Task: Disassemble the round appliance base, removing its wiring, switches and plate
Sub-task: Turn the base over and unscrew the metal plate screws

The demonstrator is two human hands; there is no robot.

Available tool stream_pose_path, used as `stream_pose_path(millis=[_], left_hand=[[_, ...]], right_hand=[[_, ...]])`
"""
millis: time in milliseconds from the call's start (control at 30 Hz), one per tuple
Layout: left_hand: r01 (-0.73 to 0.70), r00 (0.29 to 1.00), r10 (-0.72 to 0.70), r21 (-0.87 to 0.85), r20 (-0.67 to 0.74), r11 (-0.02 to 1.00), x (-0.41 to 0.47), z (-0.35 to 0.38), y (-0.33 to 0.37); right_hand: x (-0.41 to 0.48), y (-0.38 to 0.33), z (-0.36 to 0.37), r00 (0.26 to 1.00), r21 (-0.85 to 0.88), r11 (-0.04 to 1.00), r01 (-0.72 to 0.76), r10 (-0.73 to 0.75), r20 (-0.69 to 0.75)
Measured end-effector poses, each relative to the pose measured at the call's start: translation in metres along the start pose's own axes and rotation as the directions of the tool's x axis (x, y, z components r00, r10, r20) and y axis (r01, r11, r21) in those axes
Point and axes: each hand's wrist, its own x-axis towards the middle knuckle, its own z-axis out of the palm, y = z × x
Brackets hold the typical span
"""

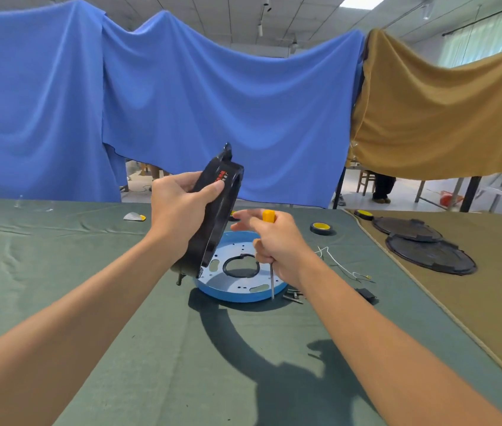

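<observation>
We have the black base housing (pixel 217 210) tipped up on edge, its lower rim resting at the near-left rim of the blue plate (pixel 234 296), which lies flat about the middle of the table (pixel 90 272); the left hand (pixel 179 207) grasps the housing high up, thumb pressed on the printed control panel and fingers wrapped behind.

The housing looks like a hollow moulded plastic ring: light, stiff, glossy and so a little slippery. We judge it best gripped across the wall as it is now, away from the thin foot at the bottom, which could snap. The plate looks like painted sheet metal, rigid and heavier; it is best lifted by its outer rim or through the centre hole, since punched edges may be sharp.

The right hand (pixel 277 244) is closed round a yellow-handled screwdriver (pixel 268 216), shaft pointing down just beside the plate's right rim. Loose screws (pixel 294 295) lie there too; a white wire (pixel 337 262) and a small black switch (pixel 366 294) sit further toward the right edge, a tape roll (pixel 321 228) toward the far edge, and black round covers (pixel 431 256) on the tan cloth beyond.
</observation>
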Motion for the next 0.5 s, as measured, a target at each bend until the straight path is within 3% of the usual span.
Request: stream_pose_path(millis=[100, 233, 500], left_hand=[[0.068, 0.998, -0.068, -0.035, -0.013, 0.997, -0.001, -0.003, -0.002], [0.111, 0.993, -0.112, -0.018, -0.043, 0.994, -0.003, -0.007, -0.006], [-0.048, 0.999, 0.047, 0.129, 0.011, 0.990, -0.015, 0.005, -0.008]], right_hand=[[0.000, -0.009, 0.001, 0.999, 0.062, 0.997, 0.047, -0.045, -0.029], [0.000, -0.014, 0.007, 1.000, 0.213, 0.977, 0.004, 0.001, -0.024], [0.003, -0.012, 0.017, 0.993, 0.340, 0.940, -0.021, 0.058, -0.099]])
